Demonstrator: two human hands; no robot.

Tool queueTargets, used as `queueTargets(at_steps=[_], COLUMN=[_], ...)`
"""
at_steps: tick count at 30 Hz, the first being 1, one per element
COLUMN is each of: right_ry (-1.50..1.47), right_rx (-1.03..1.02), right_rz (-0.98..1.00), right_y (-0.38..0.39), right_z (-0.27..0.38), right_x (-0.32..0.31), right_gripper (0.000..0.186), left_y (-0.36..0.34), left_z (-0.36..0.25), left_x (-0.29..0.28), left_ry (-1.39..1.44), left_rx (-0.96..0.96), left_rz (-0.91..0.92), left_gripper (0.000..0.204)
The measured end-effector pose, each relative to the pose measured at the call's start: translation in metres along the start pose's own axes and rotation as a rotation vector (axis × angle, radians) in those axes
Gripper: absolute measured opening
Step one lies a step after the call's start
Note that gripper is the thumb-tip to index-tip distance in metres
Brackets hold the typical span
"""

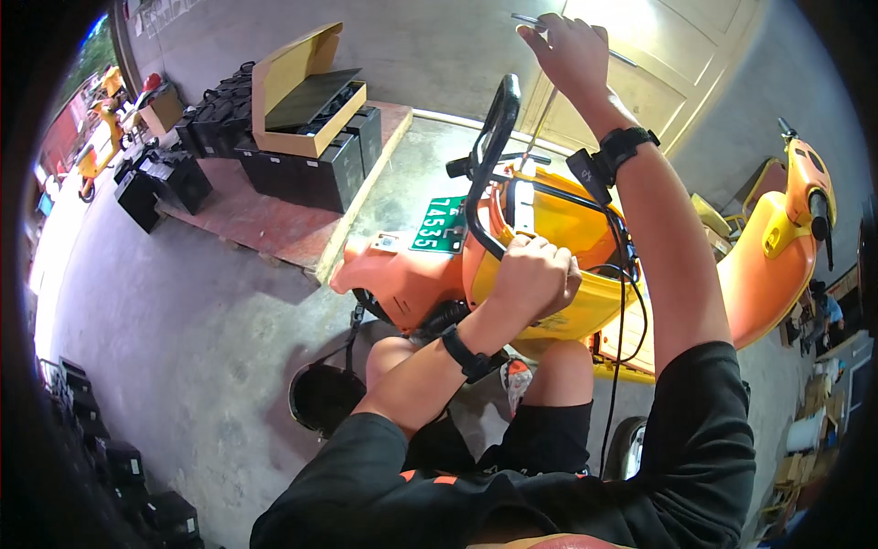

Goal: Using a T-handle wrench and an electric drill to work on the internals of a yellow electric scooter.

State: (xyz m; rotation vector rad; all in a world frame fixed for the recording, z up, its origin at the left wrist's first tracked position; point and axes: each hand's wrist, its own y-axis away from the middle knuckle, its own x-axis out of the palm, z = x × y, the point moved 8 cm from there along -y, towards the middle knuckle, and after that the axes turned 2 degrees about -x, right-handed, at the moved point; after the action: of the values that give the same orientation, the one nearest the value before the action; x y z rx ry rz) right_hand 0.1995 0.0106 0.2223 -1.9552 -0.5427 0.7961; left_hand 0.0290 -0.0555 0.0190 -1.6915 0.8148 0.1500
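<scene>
Right hand (572, 57) curled round silver metal T-handled tool (624, 59), whose thin shaft (546, 110) slanted down-left toward orange-and-yellow scooter (412, 288); left hand (535, 279), lower, clenched black tubular rail (473, 206).

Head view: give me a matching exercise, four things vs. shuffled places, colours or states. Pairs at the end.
Things
1. Right hand
2. Left hand
3. Number plate
4. Cardboard box

Descriptions
A. Green
B. Lid open, on black cases
C. Raised, gripping a metal tool
D. Lower, closed on the black tubular frame

Pairs: 1-C, 2-D, 3-A, 4-B
</scene>
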Motion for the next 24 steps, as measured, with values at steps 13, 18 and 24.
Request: queueTargets(at_steps=[13, 18, 24], right_ry=[-1.315, -1.012, -1.153], right_rx=[0.603, 0.66, 0.533], right_rz=[-0.251, -0.173, -0.108], right_y=[0.049, 0.06, 0.049], right_z=[-0.044, -0.045, -0.032], right_x=[0.028, 0.022, 0.016], right_gripper=[0.033, 0.033, 0.038], left_y=[-0.032, -0.035, -0.03], left_z=[0.02, -0.013, -0.054], left_x=[-0.049, -0.171, -0.218], left_ry=[0.955, 1.886, 2.145], left_rx=[-0.358, 0.026, 0.27], left_rz=[0.005, 0.075, 0.217], left_gripper=[0.012, 0.026, 0.036])
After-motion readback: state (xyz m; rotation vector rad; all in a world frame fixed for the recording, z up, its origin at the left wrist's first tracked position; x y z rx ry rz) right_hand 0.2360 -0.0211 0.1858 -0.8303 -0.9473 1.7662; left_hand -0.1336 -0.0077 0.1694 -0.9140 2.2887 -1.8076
